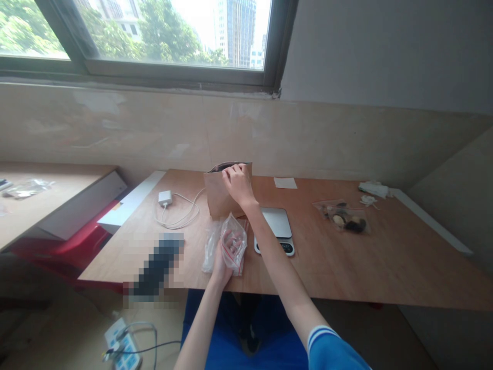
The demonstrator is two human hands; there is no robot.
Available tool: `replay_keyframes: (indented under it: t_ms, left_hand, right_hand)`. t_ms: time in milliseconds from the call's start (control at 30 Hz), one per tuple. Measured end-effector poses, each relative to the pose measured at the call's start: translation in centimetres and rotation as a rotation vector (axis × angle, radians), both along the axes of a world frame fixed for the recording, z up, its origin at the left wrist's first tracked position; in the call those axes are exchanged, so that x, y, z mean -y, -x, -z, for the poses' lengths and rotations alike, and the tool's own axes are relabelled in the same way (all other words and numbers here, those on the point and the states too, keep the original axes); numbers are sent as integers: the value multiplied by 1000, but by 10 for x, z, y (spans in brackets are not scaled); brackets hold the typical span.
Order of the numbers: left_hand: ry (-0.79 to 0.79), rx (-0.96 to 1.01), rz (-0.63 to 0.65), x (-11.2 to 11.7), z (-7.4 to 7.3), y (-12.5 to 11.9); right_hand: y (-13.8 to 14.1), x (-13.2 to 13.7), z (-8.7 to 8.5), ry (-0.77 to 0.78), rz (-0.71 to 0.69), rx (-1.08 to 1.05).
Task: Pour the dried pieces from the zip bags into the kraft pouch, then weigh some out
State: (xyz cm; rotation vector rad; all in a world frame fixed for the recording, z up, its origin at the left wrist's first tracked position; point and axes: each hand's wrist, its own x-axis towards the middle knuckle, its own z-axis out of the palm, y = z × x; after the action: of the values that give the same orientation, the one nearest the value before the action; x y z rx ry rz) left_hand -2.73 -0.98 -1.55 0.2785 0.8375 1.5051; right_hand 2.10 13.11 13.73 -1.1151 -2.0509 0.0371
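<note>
My left hand [220, 264] is closed around a clear zip bag [235, 236] with a red seal line, low over the front of the table. The bag's mouth gapes towards me, and fingers show through its plastic. My right hand [239, 184] is at the top rim of a standing brown paper bag [217, 192]. Its fingers are bent and together in front of the bag's dark opening; what they hold, if anything, is hidden. More clear plastic bags [210, 249] lie flat beside and under my left hand.
Right of the bags is a white kitchen scale [278, 223], partly behind my right forearm. Zip bags with dark and pale pieces [348, 221] lie further right. A white charger [165, 198] with cable is at left, near a pixelated dark object [157, 267]. A paper slip [285, 183] lies behind.
</note>
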Motion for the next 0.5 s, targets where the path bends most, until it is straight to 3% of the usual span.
replay_keyframes:
  t_ms: [167,333,500]
  left_hand:
    - [3,-11,14,0,0,0]
    - [-5,-22,35,-1,-3,0]
    - [-2,-22,0,-1,-5,-2]
  right_hand:
    - [1,2,6,-33,-46,-98]
    - [-3,39,11,-97,17,-263]
    - [-7,89,40,177,115,-229]
